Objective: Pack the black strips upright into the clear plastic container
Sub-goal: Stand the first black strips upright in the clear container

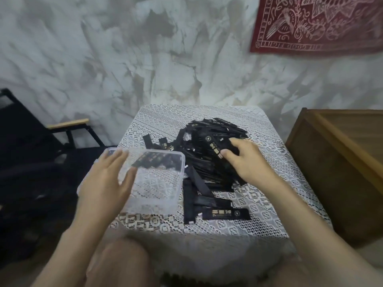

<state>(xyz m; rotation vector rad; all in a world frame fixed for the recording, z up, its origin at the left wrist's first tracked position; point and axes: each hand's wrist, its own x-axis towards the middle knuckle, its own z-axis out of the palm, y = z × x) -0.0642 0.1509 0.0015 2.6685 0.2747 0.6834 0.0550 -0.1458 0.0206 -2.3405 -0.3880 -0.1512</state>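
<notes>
Nearest, in the lower centre of the frame, a few loose black strips (226,213) lie flat on the white lace-covered table (259,204), below the main heap. Just left of them stands the clear rectangular plastic container (181,179). The left hand (105,179) is at its left wall with fingers straight and spread, gripping nothing; whether it touches the wall or hovers just over it I cannot tell. The lace shows through the near part of the container's floor, and a short row of packed strips (159,160) stands on end along its far wall.

Farther off, at centre right, the right hand (246,160) rests on the heap of black strips (207,168). Its thumb and forefinger are curled and seem to pinch one gold-printed strip (215,149) on top. That strip lies flat, its long axis running diagonally from upper left to lower right. The container sits left of and below these fingers, so the right hand is the nearer one. The strip would likely need carrying leftward and tipping on end to join the row.
</notes>
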